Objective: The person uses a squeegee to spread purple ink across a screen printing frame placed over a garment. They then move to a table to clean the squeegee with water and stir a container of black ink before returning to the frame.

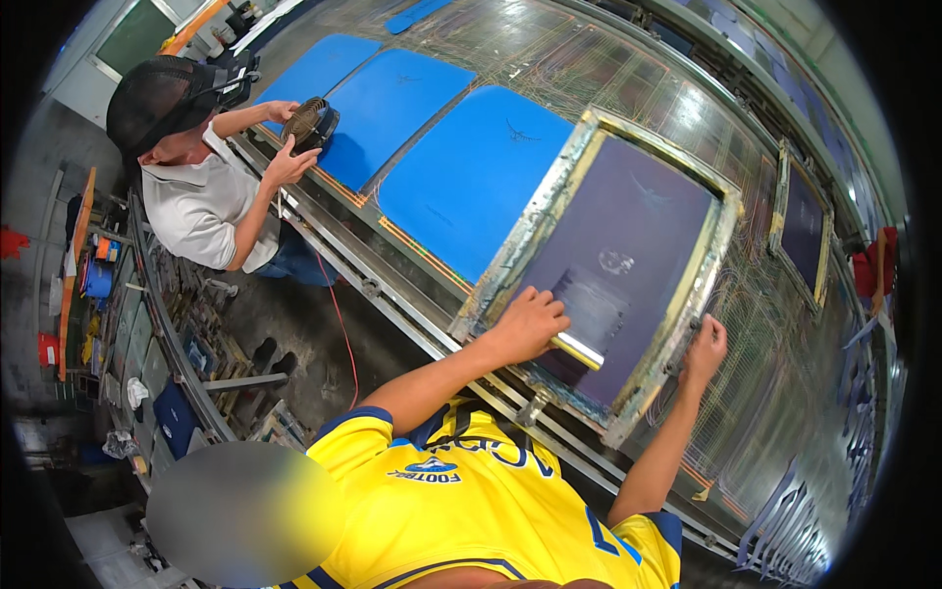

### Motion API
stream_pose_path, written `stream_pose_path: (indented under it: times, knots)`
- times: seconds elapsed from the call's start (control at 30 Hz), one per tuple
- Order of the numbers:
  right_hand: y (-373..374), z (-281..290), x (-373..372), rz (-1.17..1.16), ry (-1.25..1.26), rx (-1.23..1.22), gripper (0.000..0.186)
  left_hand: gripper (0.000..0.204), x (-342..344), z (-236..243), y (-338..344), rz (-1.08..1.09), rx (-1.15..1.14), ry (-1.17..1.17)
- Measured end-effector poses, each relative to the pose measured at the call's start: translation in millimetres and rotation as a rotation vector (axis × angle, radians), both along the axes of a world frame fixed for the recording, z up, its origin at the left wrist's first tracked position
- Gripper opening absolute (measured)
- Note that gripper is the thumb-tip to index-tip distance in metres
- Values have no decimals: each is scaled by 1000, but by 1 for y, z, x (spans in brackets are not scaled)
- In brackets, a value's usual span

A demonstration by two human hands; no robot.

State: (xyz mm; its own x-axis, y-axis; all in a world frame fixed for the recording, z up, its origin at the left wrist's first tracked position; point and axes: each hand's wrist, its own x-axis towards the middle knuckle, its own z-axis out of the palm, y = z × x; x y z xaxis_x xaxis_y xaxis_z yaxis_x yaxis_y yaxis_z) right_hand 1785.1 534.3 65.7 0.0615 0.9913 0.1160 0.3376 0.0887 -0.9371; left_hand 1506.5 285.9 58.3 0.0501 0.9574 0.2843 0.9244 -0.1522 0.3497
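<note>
A screen-printing frame (724, 211) with a purple mesh lies tilted over the long table in front of me. My left hand (530, 324) is closed around a squeegee (581, 351) low on the mesh; the fingers cover part of its bar. A darker, wet-looking band shows on the mesh just beyond it, below a small pale print mark. My right hand (705, 351) has its fingers curled at the frame's right edge, beside a small dark knob, and appears to grip that edge.
Blue panels (471, 172) lie in a row left of the frame. At the left, another person (211, 187) holds a round dark fan (310, 125) over one panel. A second screen frame (803, 226) rests farther right. A metal rail (392, 312) runs along the table's near edge.
</note>
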Motion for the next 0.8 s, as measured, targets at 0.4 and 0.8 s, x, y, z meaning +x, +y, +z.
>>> stream_pose_path:
  times: [0.4,0.8]
  knots:
    - [-83,-89,-265,-53,29,-26,24,34,-263,-24,-62,-39,-81,78]
    - [-81,-115,-351,-91,-59,-189,25,37,-347,-48,-78,-184,-82,29]
